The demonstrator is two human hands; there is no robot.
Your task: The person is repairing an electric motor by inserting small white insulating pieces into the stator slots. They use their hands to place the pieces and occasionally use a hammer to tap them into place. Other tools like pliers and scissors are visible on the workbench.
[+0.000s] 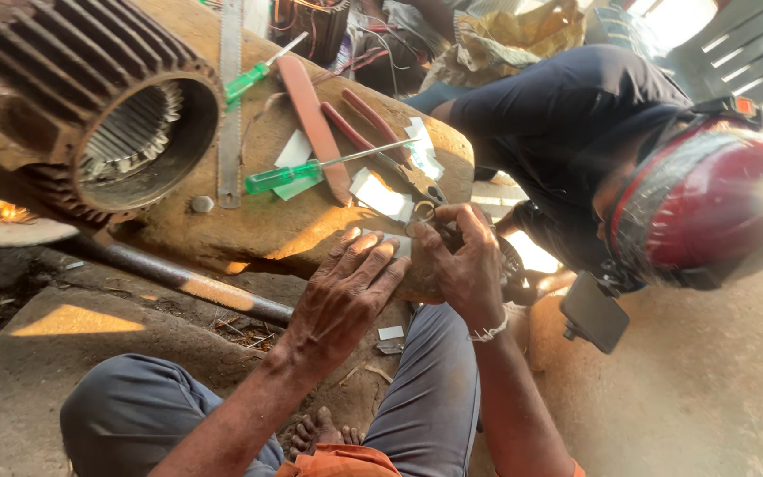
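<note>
My left hand (346, 296) lies flat on the near edge of a wooden block (267, 221), fingers pressing a small pale paper piece (396, 245). My right hand (461, 261) is closed around the ring handles of metal scissors (417, 190), whose blades lie on the block pointing away. More pale paper pieces (380, 196) lie just beyond my fingers. A ribbed motor stator housing (90, 97) rests at the left of the block.
Two green-handled screwdrivers (280, 177), a steel ruler (230, 106), a reddish flat stick (315, 124) and red-handled pliers (359, 124) lie on the block. A metal rod (187, 281) leans below. Another person in dark clothes with a red helmet (708, 208) crouches at the right.
</note>
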